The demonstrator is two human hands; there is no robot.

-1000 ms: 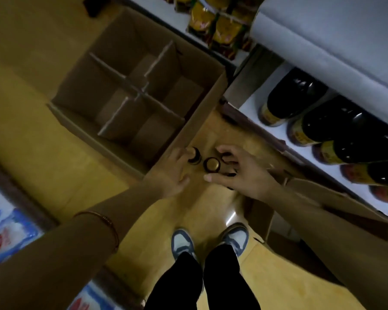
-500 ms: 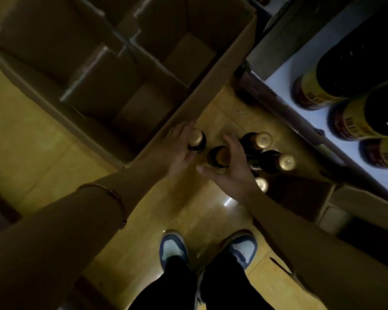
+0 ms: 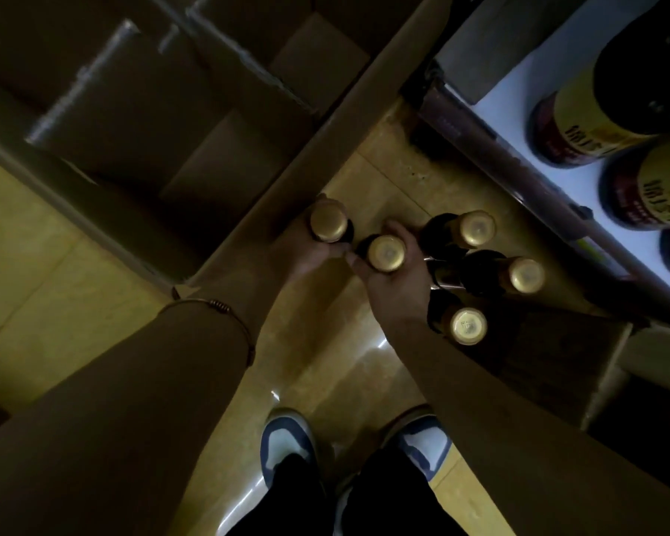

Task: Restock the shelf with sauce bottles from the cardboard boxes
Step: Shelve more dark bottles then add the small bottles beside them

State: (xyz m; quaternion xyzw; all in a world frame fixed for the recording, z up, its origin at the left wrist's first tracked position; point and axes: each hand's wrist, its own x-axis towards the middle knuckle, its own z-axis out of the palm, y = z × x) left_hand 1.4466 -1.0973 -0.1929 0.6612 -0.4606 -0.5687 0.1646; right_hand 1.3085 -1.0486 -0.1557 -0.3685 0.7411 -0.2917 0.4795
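Observation:
Several dark sauce bottles with gold caps stand on the floor between the box and the shelf. My left hand [image 3: 302, 253] grips the leftmost bottle [image 3: 329, 223] round its neck. My right hand [image 3: 397, 282] holds the bottle beside it [image 3: 385, 252], fingers curled round the neck. Three more bottles stand to the right: one at the back [image 3: 474, 228], one in the middle [image 3: 525, 275], one nearest me [image 3: 468, 326]. The white shelf [image 3: 527, 90] at the upper right carries larger dark bottles [image 3: 596, 121] with yellow labels.
An open cardboard box [image 3: 318, 156] with empty divider cells fills the upper left. A second cardboard box [image 3: 604, 381] sits low at the right under the shelf edge. My two shoes [image 3: 287, 442] stand on the yellow tiled floor below the bottles.
The camera has dropped closer to the floor. Both hands, first reaching over the caps, have closed round the necks of the two left bottles.

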